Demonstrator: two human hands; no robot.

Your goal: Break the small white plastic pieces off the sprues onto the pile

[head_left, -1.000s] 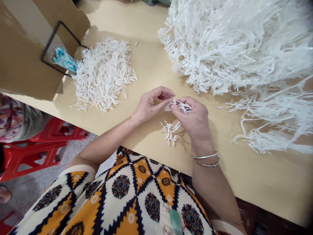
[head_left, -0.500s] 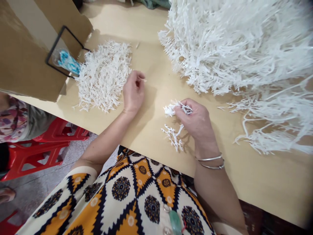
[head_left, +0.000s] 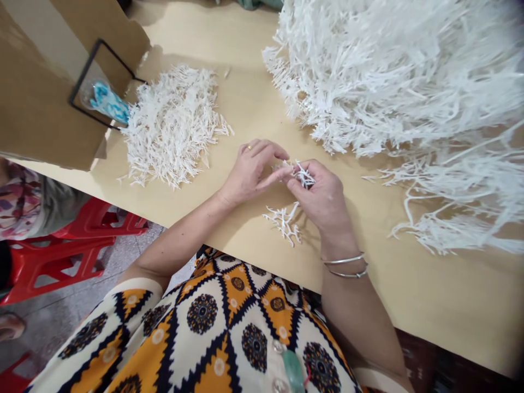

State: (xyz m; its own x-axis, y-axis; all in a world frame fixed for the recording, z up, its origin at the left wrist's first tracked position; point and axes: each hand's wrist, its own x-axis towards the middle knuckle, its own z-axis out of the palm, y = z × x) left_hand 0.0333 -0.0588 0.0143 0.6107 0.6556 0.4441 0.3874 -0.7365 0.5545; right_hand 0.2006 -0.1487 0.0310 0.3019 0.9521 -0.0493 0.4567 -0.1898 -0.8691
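The right hand (head_left: 323,196) rests on the wooden table (head_left: 429,295) with its fingers curled around a white branched plastic sprue (head_left: 303,176). The upper end of the sprue sticks out past the thumb and forefinger, a tuft of short prongs fanning up and to the left. Its stem runs down through the fist and comes out below the palm as a lower branched end (head_left: 283,222), which lies on the table and points down and to the left. The long axis therefore runs on a slant, from the upper right near the knuckles to the lower left near the table's front edge.

The left hand (head_left: 251,170) meets the right at the upper tuft. Its thumb and forefinger are pinched together on one of the small prongs there, the other fingers loosely bent above. Whether that prong is still joined to the stem cannot be told.

To the left, well apart from the hands, lies a small heap of white plastic pieces (head_left: 174,124), just beside an open cardboard box (head_left: 36,109) with a black wire frame (head_left: 88,71). To the right a large pile of white sprues (head_left: 401,82) covers the far part of the table. Two thin bangles (head_left: 346,266) circle the right wrist.
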